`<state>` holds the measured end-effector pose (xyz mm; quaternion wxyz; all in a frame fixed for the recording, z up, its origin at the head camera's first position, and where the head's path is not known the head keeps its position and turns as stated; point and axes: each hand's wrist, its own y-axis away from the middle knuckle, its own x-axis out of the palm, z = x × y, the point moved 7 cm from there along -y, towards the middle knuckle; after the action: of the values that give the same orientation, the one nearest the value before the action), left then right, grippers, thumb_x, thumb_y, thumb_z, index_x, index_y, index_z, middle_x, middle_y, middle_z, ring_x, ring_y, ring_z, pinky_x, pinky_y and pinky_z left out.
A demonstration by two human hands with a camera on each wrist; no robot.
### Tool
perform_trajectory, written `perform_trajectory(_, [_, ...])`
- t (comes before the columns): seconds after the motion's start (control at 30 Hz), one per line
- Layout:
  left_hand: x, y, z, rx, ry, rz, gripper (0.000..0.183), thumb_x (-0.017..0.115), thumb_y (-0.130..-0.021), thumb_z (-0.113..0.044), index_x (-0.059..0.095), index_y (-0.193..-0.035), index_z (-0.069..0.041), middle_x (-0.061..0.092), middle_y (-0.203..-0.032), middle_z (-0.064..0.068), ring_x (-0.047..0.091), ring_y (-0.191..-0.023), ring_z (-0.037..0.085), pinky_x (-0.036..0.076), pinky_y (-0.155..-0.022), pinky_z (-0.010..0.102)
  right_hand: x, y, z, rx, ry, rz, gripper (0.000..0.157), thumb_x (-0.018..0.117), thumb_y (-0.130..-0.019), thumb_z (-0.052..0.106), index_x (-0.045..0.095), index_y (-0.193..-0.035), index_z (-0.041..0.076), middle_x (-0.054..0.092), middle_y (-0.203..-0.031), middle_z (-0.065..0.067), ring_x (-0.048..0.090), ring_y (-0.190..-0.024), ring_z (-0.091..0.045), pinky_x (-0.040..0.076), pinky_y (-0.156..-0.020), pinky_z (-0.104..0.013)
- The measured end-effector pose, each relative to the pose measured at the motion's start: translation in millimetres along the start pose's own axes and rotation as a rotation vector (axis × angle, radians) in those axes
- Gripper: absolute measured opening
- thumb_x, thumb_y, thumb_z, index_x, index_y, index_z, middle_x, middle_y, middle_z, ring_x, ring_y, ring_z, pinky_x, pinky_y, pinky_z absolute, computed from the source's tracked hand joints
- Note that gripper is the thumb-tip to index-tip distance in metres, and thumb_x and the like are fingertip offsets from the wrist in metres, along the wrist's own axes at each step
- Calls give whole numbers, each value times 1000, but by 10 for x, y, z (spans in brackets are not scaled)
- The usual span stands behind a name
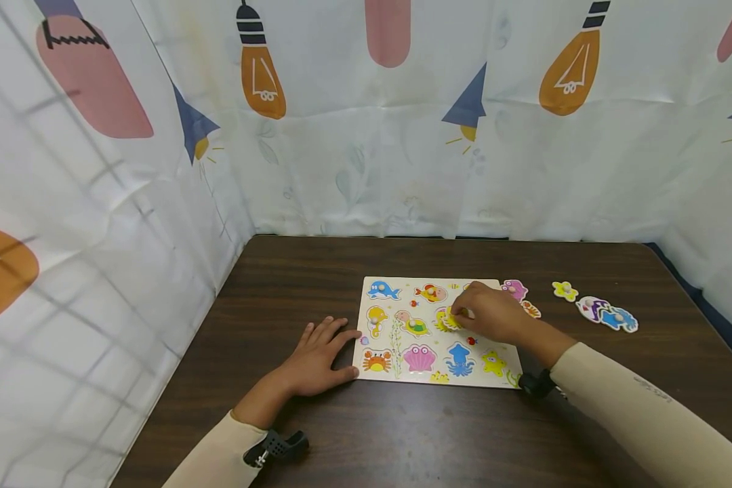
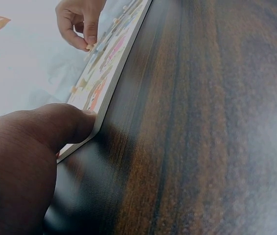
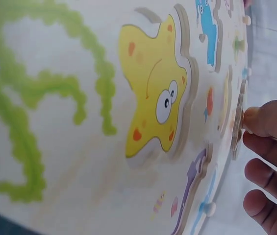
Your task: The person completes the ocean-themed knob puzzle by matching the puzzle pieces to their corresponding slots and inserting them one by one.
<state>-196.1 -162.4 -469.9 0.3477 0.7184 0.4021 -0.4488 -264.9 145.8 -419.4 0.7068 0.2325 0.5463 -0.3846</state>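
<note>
The right hand (image 1: 494,313) pinches a puzzle piece (image 3: 238,122), and the board (image 1: 470,381) beneath those fingers could slide, misaligning it, if the left hand (image 1: 317,360), fingers extended, eases off.

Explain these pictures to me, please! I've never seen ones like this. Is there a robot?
No robot here, just a person's two bare hands. The wide picture was taken from the person's head; the others were taken from the left and right wrists. On the dark brown, wood-grained table lies a pale, flat, rectangular puzzle board with colourful sea animals. To its right lie loose pieces, like a yellow, flower-shaped one. The left hand touches the board's left edge. The right hand pinches a thin yellow puzzle piece by its knob, over the board.
</note>
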Motion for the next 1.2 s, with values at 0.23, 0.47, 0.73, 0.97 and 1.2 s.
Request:
perform_trajectory(0.23, [7,-2,8,10,3,0,69,62,-95,-58,42,-156,-31,25,-166,7,11,-155,34,2,-122,59,54,-52,48,1,12,13,4,79,-92,23,79,-96,23,68,-95,16,56,-98,-12,52,-72,-30])
perform_trajectory(0.47, [3,1,-2,15,14,0,69,62,-96,-58,42,-156,-31,25,-167,7,10,-156,35,2,-121,60,109,-102,82,15,30,33,8,81,-90,24,79,-97,25,70,-100,12,58,-102,-14,54,-76,-35])
perform_trajectory(0.73, [3,5,-7,17,11,0,70,61,-96,-58,41,-156,-31,24,-167,7,10,-156,34,2,-121,60,184,-141,76,37,39,63,12,82,-89,25,80,-101,22,70,-100,10,58,-99,-14,55,-75,-36])
perform_trajectory(0.97, [3,6,1,15,11,0,69,62,-96,-57,42,-156,-31,24,-167,7,10,-156,34,1,-121,60,206,-160,62,49,54,69,13,82,-89,26,80,-101,23,70,-101,9,59,-100,-15,56,-74,-37])
perform_trajectory(1.2, [-3,9,4,10,18,1,69,62,-96,-57,41,-156,-31,24,-167,7,10,-156,34,1,-121,59,208,-154,60,50,55,80,13,81,-90,26,80,-102,22,71,-104,7,60,-102,-16,57,-78,-40])
